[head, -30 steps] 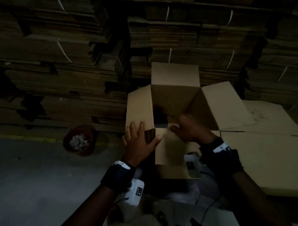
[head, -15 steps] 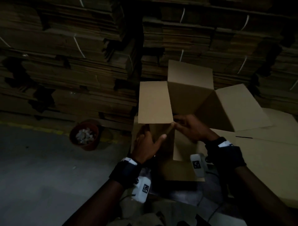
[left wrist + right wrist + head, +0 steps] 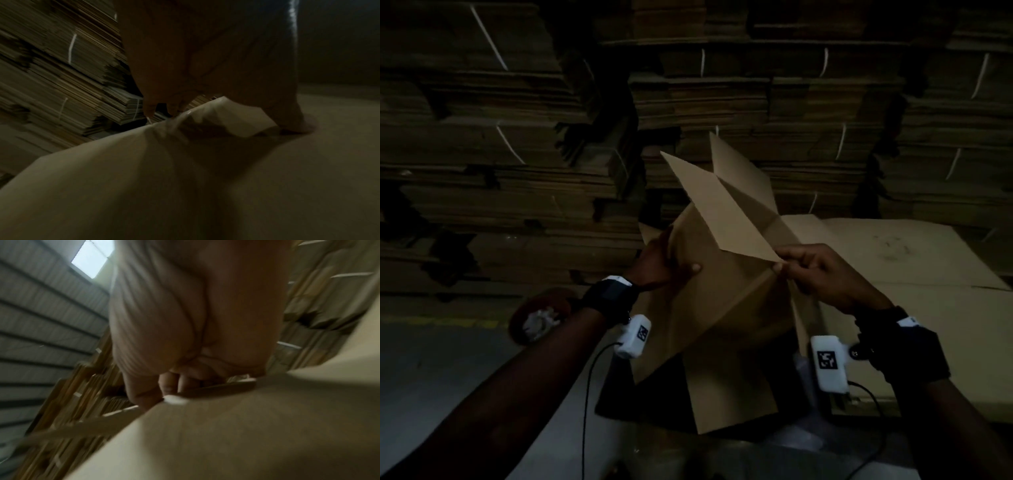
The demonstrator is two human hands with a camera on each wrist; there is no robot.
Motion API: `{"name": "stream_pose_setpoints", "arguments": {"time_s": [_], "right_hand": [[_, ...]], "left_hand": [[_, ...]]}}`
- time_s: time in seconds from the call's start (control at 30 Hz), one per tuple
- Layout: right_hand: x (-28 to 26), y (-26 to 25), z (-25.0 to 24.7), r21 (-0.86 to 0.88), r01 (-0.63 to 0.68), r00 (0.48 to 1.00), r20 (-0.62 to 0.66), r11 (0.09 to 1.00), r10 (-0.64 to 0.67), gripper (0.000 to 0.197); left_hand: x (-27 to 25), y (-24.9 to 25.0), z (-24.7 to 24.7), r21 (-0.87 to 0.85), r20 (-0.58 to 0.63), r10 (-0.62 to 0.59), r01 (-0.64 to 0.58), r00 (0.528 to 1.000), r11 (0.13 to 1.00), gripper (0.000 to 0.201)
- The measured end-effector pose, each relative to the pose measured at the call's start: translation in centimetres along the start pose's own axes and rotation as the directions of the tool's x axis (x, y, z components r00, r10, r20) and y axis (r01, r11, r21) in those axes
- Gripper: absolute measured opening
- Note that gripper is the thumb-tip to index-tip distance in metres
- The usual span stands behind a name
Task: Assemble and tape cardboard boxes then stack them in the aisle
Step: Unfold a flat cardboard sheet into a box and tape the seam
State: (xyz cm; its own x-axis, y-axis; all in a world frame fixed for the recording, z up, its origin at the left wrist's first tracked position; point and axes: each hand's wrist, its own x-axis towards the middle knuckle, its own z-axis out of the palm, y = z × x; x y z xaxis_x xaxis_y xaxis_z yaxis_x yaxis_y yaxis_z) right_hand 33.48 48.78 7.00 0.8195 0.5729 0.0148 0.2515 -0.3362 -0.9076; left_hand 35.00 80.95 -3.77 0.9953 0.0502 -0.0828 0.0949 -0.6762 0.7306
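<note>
A brown cardboard box point(image 3: 722, 294) is lifted and tilted in front of me, its loose flaps point(image 3: 726, 212) pointing up and away. My left hand point(image 3: 667, 263) grips the box's left edge, thumb on the near face and fingers hidden behind it. In the left wrist view the left hand point(image 3: 216, 104) clamps the cardboard box point(image 3: 185, 178) edge. My right hand point(image 3: 804, 270) pinches the corner of a flap at the box's right side. The right wrist view shows the right hand point(image 3: 174, 386) curled over the cardboard edge point(image 3: 226, 426).
Strapped bundles of flat cardboard point(image 3: 756, 96) form a wall straight ahead. A large flat cardboard sheet point(image 3: 914, 308) lies to the right. A reddish bucket point(image 3: 534, 318) with pale scraps stands on the grey floor point(image 3: 441, 370) at the left.
The box has been raised off its resting place and tipped over toward the left. My left hand shifted to its left edge; my right hand now pinches a flap corner.
</note>
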Motion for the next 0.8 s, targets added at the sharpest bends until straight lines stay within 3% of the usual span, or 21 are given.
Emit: {"name": "stream_pose_setpoints", "arguments": {"time_s": [0.13,0.23,0.3,0.37,0.4,0.47,0.53,0.63,0.8], "right_hand": [[-1.2,2.6,-2.2,0.037,-0.019,0.999,-0.050,0.999,0.020,0.032],[-0.3,3.6,-3.3,-0.207,-0.016,0.973,-0.228,0.978,-0.033,0.028],[0.6,4.1,-3.1,-0.472,-0.154,0.925,-0.378,0.868,-0.042,0.035],[1.3,5.0,-1.8,-0.654,-0.393,0.863,-0.505,0.647,0.015,0.048],[1.6,5.1,-0.7,-0.700,-0.482,0.836,-0.548,0.527,0.037,0.055],[2.2,5.8,2.0,-0.732,-0.527,0.827,-0.559,0.432,0.061,0.070],[2.7,6.4,5.1,-0.704,-0.505,0.849,-0.510,0.499,0.140,0.083],[3.7,7.4,9.2,-0.537,-0.426,0.888,-0.402,0.728,0.224,0.092],[7.3,8.8,13.1,-0.391,-0.353,0.922,-0.298,0.850,0.247,0.083]], "left_hand": [[0.3,0.5,-0.4,-0.095,0.038,-0.077,0.080,0.996,0.992,0.135],[0.6,0.5,-0.7,-0.013,-0.013,-0.122,0.122,0.992,0.992,0.138],[0.1,0.6,-0.9,0.099,-0.071,-0.137,0.144,0.988,0.985,0.130],[-0.2,0.1,-1.0,0.109,-0.072,-0.122,0.130,0.990,0.986,0.110],[-0.3,-0.1,-1.0,0.074,-0.046,-0.119,0.122,0.992,0.990,0.099],[-0.4,-1.1,-1.1,-0.028,-0.011,-0.109,0.109,0.994,0.994,0.082],[-0.7,-1.6,-1.7,-0.103,-0.016,-0.108,0.105,0.994,0.989,0.071],[-1.7,-2.6,-3.4,-0.161,-0.043,-0.094,0.086,0.995,0.983,0.063],[-3.4,-8.2,-8.1,-0.312,0.052,-0.119,0.129,0.992,0.941,0.080]]}}
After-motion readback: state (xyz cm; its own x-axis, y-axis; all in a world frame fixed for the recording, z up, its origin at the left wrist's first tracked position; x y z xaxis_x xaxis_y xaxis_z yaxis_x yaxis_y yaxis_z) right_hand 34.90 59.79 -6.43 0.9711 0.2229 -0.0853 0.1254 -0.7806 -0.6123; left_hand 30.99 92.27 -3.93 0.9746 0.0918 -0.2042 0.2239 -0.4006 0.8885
